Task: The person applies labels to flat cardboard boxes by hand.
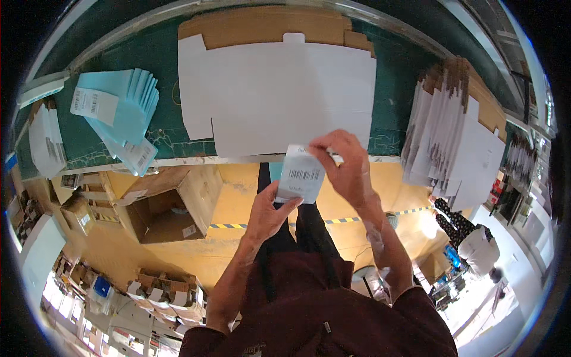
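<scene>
Just off the near edge of the green worktable (395, 89), my left hand (267, 211) grips the lower end of a barcode label (303, 174), white and printed, with a light blue edge showing behind it. Thumb on its face, fingers behind. My right hand (347, 163) has thumb and forefinger pinched at the label's upper right corner; whether the label is lifting there I cannot tell. Beyond both hands, a flat white cardboard sheet (276, 98) with brown edges lies on the table. A fanned pile of light blue label sheets (128, 110) with barcodes lies to the left.
A stack of folded white cartons (452, 140) stands at the table's right, another (46, 143) at far left. Under the table edge sits an open brown box (169, 217). Striped tape (342, 220) crosses the yellow floor. Another person (476, 247) is at the right.
</scene>
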Action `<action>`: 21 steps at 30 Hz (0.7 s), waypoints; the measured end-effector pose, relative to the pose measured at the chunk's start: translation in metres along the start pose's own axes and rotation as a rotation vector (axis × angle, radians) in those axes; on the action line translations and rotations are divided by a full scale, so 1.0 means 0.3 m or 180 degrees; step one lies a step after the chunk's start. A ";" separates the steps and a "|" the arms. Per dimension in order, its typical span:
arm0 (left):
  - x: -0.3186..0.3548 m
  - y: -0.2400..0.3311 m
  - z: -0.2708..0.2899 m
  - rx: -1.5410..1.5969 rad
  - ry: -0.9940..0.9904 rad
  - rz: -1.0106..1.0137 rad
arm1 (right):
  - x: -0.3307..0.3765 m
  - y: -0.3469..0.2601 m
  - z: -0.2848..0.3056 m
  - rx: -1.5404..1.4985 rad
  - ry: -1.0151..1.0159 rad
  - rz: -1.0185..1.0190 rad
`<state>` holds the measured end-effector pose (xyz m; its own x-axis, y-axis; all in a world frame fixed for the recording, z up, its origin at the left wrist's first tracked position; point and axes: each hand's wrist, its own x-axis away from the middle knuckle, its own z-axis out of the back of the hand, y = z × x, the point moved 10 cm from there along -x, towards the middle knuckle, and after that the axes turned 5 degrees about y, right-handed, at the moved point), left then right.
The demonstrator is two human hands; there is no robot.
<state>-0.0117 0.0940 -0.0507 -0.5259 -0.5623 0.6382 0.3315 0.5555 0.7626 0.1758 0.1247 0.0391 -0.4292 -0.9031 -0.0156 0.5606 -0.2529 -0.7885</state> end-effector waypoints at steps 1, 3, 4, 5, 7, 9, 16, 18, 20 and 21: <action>-0.002 -0.026 0.003 0.0016 0.0026 0.0039 | -0.028 0.023 -0.026 -0.0014 -0.0045 -0.0016; -0.013 -0.070 0.022 0.0386 0.0293 0.0336 | -0.099 0.052 -0.054 0.0215 -0.0080 0.0064; -0.026 -0.068 0.017 0.0401 0.0285 0.0350 | -0.131 0.069 -0.073 0.0403 -0.0144 0.0318; -0.044 -0.065 0.024 0.0430 0.0346 0.0408 | -0.169 0.096 -0.095 0.0404 -0.0166 0.0315; -0.085 -0.057 0.026 0.0474 0.0408 0.0482 | -0.239 0.137 -0.127 0.0440 -0.0163 0.0315; -0.124 -0.027 0.023 0.0782 0.0501 0.0349 | -0.304 0.162 -0.142 0.0414 -0.0094 0.0247; -0.206 0.041 0.032 0.0902 0.0841 0.0257 | -0.440 0.200 -0.185 0.0795 0.0310 0.0457; -0.217 0.053 0.042 0.0879 0.0916 0.0214 | -0.455 0.206 -0.203 0.0807 0.0308 0.0429; -0.229 0.035 0.044 0.0927 0.0940 0.0222 | -0.466 0.217 -0.215 0.0837 0.0317 0.0401; -0.233 0.029 0.048 0.0973 0.0973 0.0220 | -0.469 0.217 -0.221 0.0870 0.0334 0.0413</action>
<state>0.0166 0.1469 -0.0902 -0.2394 -0.6473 0.7237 0.0866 0.7282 0.6799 0.2257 0.2582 -0.0509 -0.4043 -0.8968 -0.1797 0.7790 -0.2346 -0.5815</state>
